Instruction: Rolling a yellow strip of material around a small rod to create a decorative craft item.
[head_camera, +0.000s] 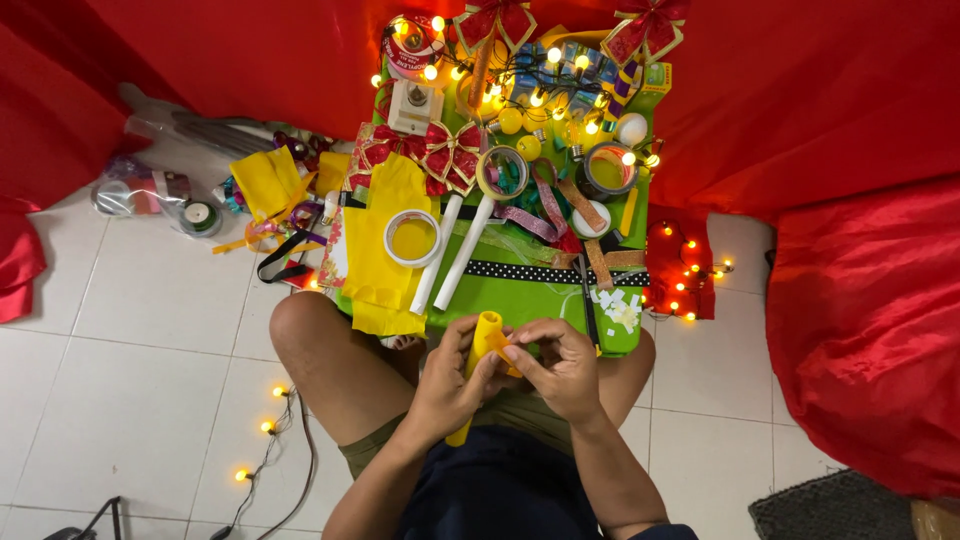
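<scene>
I sit cross-legged on the tiled floor, holding a rolled yellow paper tube (485, 340) upright over my lap. My left hand (450, 385) wraps around the tube's middle. My right hand (560, 365) pinches the tube's upper part, where an orange bit of paper shows under the fingertips. In front of my knees lies a green board (520, 295) covered with craft supplies.
On the board lie yellow paper sheets (385, 260), a tape roll (412, 238), two white tubes (450, 250), ribbons, red bows (440, 155) and lit string lights (530, 85). More lights (685, 265) lie at right, red cloth (870, 300) all around, a light string (265, 425) on the floor left.
</scene>
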